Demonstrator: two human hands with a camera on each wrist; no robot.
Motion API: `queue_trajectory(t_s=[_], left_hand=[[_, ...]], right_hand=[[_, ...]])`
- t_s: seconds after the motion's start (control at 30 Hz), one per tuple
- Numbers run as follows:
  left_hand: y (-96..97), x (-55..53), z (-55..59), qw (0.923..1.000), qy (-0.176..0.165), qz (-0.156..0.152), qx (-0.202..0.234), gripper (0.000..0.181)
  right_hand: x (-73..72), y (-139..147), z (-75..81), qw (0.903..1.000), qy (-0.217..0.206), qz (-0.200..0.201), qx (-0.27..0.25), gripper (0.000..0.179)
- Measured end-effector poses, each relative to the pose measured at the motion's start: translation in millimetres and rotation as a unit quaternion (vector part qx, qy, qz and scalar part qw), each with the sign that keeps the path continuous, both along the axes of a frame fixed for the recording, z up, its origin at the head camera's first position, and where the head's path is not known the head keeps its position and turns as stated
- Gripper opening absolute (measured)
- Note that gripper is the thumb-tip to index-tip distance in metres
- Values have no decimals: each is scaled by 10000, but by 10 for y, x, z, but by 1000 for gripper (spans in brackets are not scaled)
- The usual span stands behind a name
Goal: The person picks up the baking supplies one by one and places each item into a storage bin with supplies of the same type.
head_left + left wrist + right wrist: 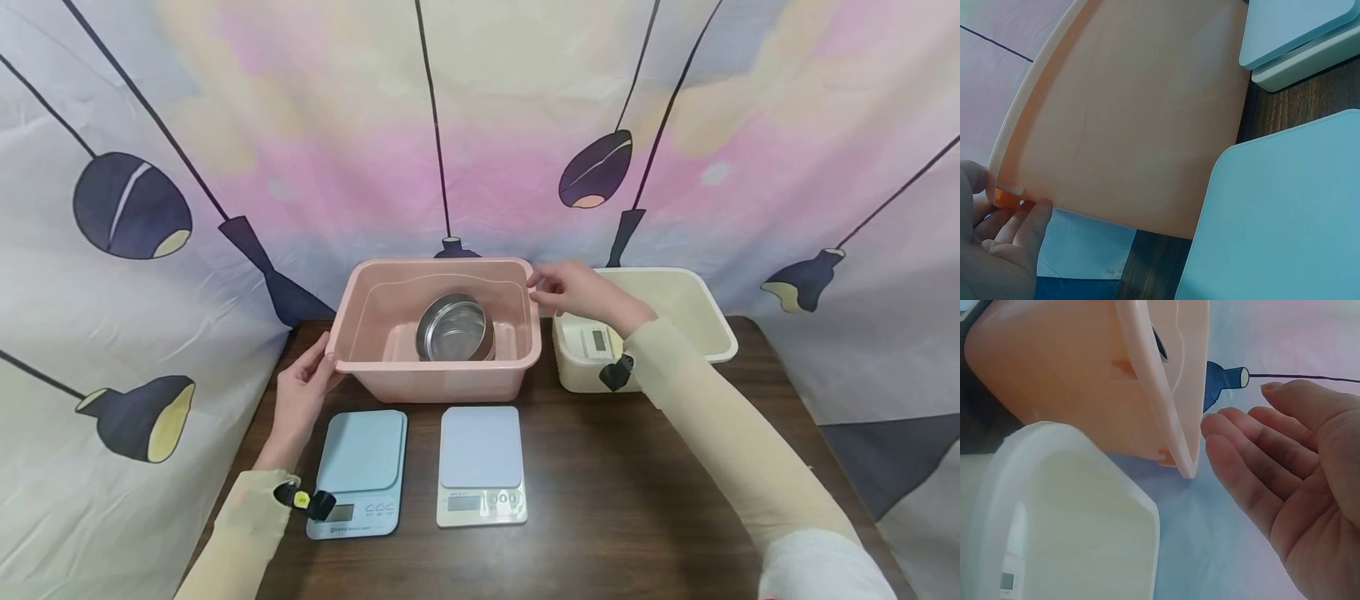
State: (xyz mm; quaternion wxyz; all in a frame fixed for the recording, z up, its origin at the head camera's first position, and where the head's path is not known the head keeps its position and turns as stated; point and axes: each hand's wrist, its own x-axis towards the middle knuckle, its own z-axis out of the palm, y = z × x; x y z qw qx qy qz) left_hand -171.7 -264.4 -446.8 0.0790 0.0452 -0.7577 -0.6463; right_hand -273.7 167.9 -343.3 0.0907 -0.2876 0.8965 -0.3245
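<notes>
A pink plastic basin (pixel 442 385) stands at the back middle of the dark table. Inside it lies a round metal sieve (pixel 453 332), its mesh visible from above. At the basin's left end, my left hand (pixel 300 396) pinches the rim; in the left wrist view the thumb is on top and the fingers (pixel 1032 228) are beneath. My right hand (pixel 581 292) is by the basin's right rim with thumb and fingers apart. In the right wrist view its loosely bent fingers (pixel 1254 444) hold nothing, and a gap shows between them and the rim.
To the right stands a cream bin (pixel 716 312) holding a white device with a small display (pixel 588 340). A light blue kitchen scale (pixel 363 454) and a white kitchen scale (pixel 482 450) lie in front of the basin. A patterned curtain (pixel 337 150) hangs behind the table.
</notes>
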Motion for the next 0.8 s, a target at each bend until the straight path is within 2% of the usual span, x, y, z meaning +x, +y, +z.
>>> queue_trajectory(t_s=[0.37,0.8], left_hand=[[-10,0,-15,9999,41,32,118,54],[-7,-7,-12,10000,-51,10,54,54]], right_hand=[[151,184,-27,9995,75,-267,156,30],[350,580,-101,9979,255,-577,-133,28]])
